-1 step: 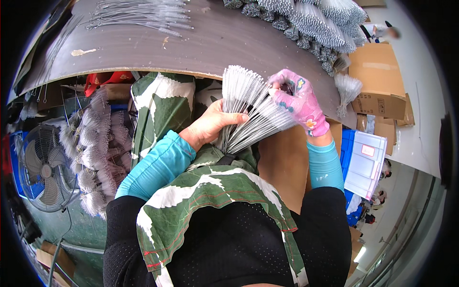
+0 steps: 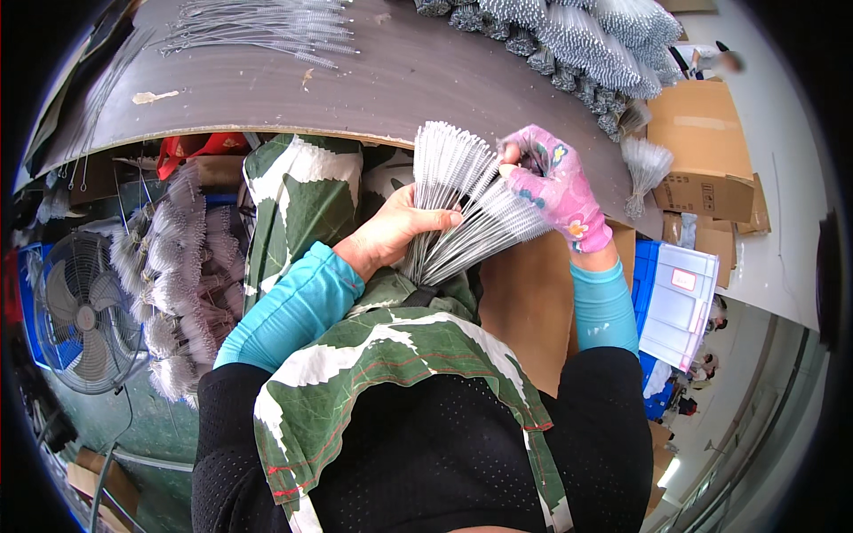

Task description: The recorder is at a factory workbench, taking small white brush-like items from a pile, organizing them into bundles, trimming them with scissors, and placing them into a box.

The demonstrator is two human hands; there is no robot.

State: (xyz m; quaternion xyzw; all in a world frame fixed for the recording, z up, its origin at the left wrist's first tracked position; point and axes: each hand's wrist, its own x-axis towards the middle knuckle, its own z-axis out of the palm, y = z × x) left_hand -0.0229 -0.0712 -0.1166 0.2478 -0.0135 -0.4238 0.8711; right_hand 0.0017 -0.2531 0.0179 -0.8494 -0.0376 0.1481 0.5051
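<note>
My bare left hand (image 2: 404, 222) is closed round a fanned bundle of thin white-bristled tube brushes (image 2: 451, 164), its thumb lying across the wire stems. The bundle splits into two fans, and its stems converge low, over my lap. My right hand (image 2: 555, 182), in a pink flowered glove with bare fingertips, is pinched at the upper edge of the right-hand fan. One brush runs up to those fingertips, which cover its end. Turquoise sleeves cover both forearms.
Loose brushes (image 2: 267, 31) lie on the brown table (image 2: 373, 89), with stacked bundles (image 2: 586, 44) at far right. A fan (image 2: 86, 311) and more bundles (image 2: 173, 266) are at left. Cardboard boxes (image 2: 706, 142) and a white-and-blue bin (image 2: 680, 298) stand at right.
</note>
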